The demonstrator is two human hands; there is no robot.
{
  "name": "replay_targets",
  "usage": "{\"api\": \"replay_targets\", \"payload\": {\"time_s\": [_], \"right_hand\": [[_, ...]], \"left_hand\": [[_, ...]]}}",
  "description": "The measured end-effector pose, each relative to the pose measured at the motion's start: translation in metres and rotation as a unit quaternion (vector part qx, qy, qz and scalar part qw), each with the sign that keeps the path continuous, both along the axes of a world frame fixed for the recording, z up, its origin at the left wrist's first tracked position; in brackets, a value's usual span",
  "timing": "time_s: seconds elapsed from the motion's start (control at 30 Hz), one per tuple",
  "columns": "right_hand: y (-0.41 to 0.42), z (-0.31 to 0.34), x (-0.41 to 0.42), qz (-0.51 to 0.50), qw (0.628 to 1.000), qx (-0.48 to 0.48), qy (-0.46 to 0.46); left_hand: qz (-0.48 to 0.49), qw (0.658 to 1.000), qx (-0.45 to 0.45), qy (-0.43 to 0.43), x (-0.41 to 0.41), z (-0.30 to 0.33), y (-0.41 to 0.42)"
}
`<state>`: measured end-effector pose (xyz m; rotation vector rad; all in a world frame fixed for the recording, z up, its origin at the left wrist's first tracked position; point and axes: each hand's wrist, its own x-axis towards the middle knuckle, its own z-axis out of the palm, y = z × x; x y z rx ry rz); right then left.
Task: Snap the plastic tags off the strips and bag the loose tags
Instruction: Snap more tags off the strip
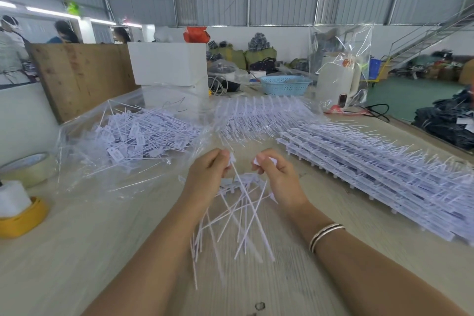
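Note:
My left hand (209,174) pinches the head of a white plastic tag (246,197) whose long tail slants down toward me. My right hand (275,174) pinches another white tag head (268,161) just to the right, the two hands a little apart. Below and between them lies a bunch of loose white tags (230,223) on the table, their thin tails crossing. A clear plastic bag (84,161) at the left holds a heap of loose tags (138,136). Stacked strips of joined tags (372,169) lie at the right, more strips (264,115) behind.
A tape roll (28,167) and a yellow holder (23,220) sit at the left edge. A wooden board (82,77), a white box (169,64), a blue basket (284,84) and a bagged white appliance (336,79) stand at the back. People work far left.

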<state>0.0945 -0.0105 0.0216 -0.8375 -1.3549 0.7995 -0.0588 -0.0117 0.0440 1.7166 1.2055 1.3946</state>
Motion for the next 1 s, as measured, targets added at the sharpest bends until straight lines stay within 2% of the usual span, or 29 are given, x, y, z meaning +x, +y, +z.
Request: {"api": "replay_targets", "payload": {"time_s": [0.07,0.17,0.23,0.3,0.37,0.43,0.53,0.57,0.67,0.73,0.87,1.0], "right_hand": [[0.004,-0.005,-0.002,-0.066,0.992,-0.031,-0.099],[0.011,-0.013,-0.004,-0.19,0.931,-0.083,-0.3],[0.014,-0.014,-0.004,-0.227,0.907,-0.073,-0.348],[0.011,-0.012,-0.004,-0.241,0.905,-0.05,-0.347],[0.005,-0.008,-0.005,-0.214,0.933,-0.009,-0.288],[-0.002,-0.005,-0.007,-0.146,0.964,0.013,-0.222],[-0.005,-0.006,-0.011,-0.08,0.961,0.003,-0.264],[-0.003,-0.006,-0.011,-0.067,0.966,-0.001,-0.251],[-0.002,-0.003,-0.008,-0.007,0.996,-0.011,-0.084],[0.0,-0.004,-0.005,0.028,0.999,-0.014,-0.039],[0.001,-0.007,-0.007,0.06,0.997,-0.02,-0.041],[-0.001,-0.007,-0.007,0.085,0.993,-0.036,-0.074]], "left_hand": [[-0.003,0.998,0.028,0.055,0.001,-0.002,-0.003],[-0.001,0.991,0.057,0.124,0.004,-0.006,-0.005],[0.002,0.985,0.076,0.158,0.003,-0.006,-0.004],[0.008,0.982,0.086,0.17,0.001,-0.007,-0.003],[0.01,0.98,0.087,0.178,0.001,-0.009,-0.001],[-0.001,0.978,0.087,0.191,0.002,-0.011,0.0],[-0.02,0.975,0.1,0.198,0.003,-0.013,0.0],[-0.02,0.975,0.102,0.195,0.003,-0.013,0.0],[0.013,0.973,0.119,0.198,0.0,-0.011,0.001],[0.05,0.964,0.126,0.229,-0.002,-0.01,0.001],[0.096,0.942,0.129,0.294,-0.005,-0.004,-0.003],[0.074,0.936,0.146,0.311,0.0,-0.002,-0.006]]}}
